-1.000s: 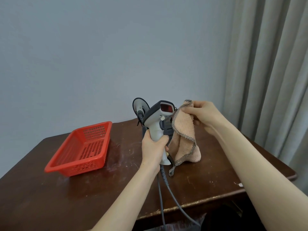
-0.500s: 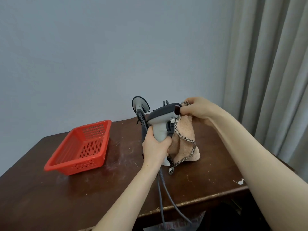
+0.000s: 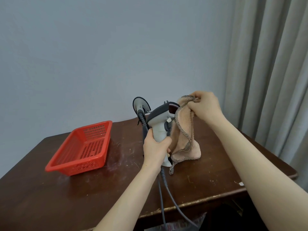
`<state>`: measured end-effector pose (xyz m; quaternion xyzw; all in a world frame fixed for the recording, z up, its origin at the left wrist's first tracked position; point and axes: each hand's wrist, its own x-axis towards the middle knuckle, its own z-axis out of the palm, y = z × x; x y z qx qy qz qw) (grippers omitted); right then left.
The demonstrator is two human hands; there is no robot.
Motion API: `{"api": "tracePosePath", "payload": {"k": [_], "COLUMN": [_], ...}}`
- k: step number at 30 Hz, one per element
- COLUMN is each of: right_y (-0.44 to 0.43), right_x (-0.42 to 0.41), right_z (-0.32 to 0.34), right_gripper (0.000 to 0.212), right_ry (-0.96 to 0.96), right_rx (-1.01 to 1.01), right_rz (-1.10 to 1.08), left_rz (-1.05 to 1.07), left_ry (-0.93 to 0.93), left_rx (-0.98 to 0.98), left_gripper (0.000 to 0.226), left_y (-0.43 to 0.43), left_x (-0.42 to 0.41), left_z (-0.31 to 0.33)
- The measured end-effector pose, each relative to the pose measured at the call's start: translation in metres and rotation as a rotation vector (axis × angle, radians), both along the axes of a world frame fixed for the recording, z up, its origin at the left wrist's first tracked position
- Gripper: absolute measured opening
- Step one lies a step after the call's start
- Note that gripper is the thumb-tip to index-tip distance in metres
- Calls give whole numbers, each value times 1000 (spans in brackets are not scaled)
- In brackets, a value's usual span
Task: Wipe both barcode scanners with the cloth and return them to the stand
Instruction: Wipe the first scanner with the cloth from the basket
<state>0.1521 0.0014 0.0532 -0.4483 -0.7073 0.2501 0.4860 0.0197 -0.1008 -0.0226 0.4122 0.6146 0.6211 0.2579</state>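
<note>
My left hand (image 3: 155, 148) grips the white handle of a grey-and-white barcode scanner (image 3: 160, 120), held upright above the table with its head pointing right. My right hand (image 3: 205, 106) pinches the top of a peach cloth (image 3: 185, 130) with checked trim, which hangs against the scanner's head and down its right side. Behind the held scanner, a second scanner (image 3: 140, 106) sits on the stand, mostly hidden. Grey cables (image 3: 164, 189) run from the scanners off the table's front edge.
A red plastic basket (image 3: 83, 147) sits on the left of the dark wooden table (image 3: 66, 197). A grey curtain (image 3: 270, 64) hangs at the right, close to the table's right edge. A plain wall stands behind.
The scanner's head has tilted from facing me to pointing right. My right hand rose slightly and pulled the cloth up over the scanner's head.
</note>
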Motion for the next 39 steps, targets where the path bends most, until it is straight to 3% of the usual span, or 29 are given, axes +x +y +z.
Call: {"api": "tracePosePath", "payload": {"k": [1, 4, 5, 7, 10, 13, 15, 19, 21, 24, 26, 28, 33, 35, 39], "right_y": [1, 5, 6, 6, 6, -2, -7, -1, 4, -3, -17, -28, -17, -19, -30], "right_x": [1, 2, 2, 6, 11, 2, -7, -15, -13, -13, -20, -25, -18, -20, -27], "right_z": [-2, -15, -17, -20, -20, -15, -16, -18, -17, -11, -8, -6, -6, -5, -2], "right_gripper": [10, 42, 43, 26, 20, 12, 11, 20, 22, 22, 7, 19, 28, 24, 23], "right_ry": [3, 201, 306, 465, 610, 717, 625, 189, 204, 335, 249, 115, -149, -119, -36], "right_rx": [-19, -164, -226, -347, -510, -501, -437, -150, -97, -78, -3, 84, 130, 131, 177], "right_rz": [-12, 42, 77, 142, 271, 445, 475, 130, -19, 97, 251, 319, 89, 50, 233], "left_rz": [-5, -17, -19, -29, -37, -54, -68, -65, -66, -87, -97, -99, -115, -107, -105], "left_ry": [-21, -98, -121, -160, -197, -221, -223, -251, -287, -318, -331, -350, -410, -416, -384], "left_rx": [4, 14, 14, 8, -9, -16, -21, -56, -69, -65, -63, -59, -79, -85, -71], "left_gripper": [20, 18, 17, 16, 16, 16, 15, 14, 14, 14, 14, 14, 13, 13, 12], "left_y": [-1, -1, -1, -1, 0, 3, 5, 7, 6, 6, 6, 7, 6, 6, 8], "left_x": [0, 1, -1, -1, 0, 3, 5, 7, 5, 6, 8, 10, 11, 11, 13], "left_z": [0, 0, 1, 2, 1, 0, 0, -2, -2, 0, 1, 1, -1, -1, 3]}}
